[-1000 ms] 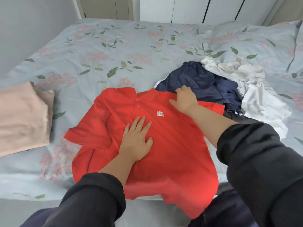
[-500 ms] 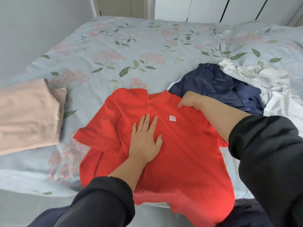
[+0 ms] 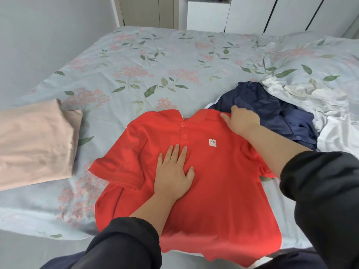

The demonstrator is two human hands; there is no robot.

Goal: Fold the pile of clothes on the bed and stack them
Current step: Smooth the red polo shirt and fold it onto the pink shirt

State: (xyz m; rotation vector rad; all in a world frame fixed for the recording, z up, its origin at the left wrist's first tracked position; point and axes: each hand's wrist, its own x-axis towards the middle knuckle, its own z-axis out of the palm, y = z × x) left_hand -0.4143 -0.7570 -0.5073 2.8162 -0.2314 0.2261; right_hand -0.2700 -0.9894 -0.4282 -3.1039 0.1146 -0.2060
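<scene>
Head | left grip (image 3: 173, 171) flat on red polo (image 3: 223, 191) | right grip (image 3: 242, 121) pinches shoulder

The left hand (image 3: 173, 171) lies flat, fingers straight, on the chest of the red short-sleeved polo shirt (image 3: 223, 200). The right hand (image 3: 241, 121), arm outstretched, grips its shoulder beside the collar. Black sleeves (image 3: 124, 243) leave both forearms bare.

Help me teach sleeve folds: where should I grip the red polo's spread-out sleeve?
Pinch the sleeve's hemmed cuff on the red polo, coming from the left. It lies flat and spread on the bed, clear of the left hand pressing the chest, so it should fold inward cleanly.
</scene>
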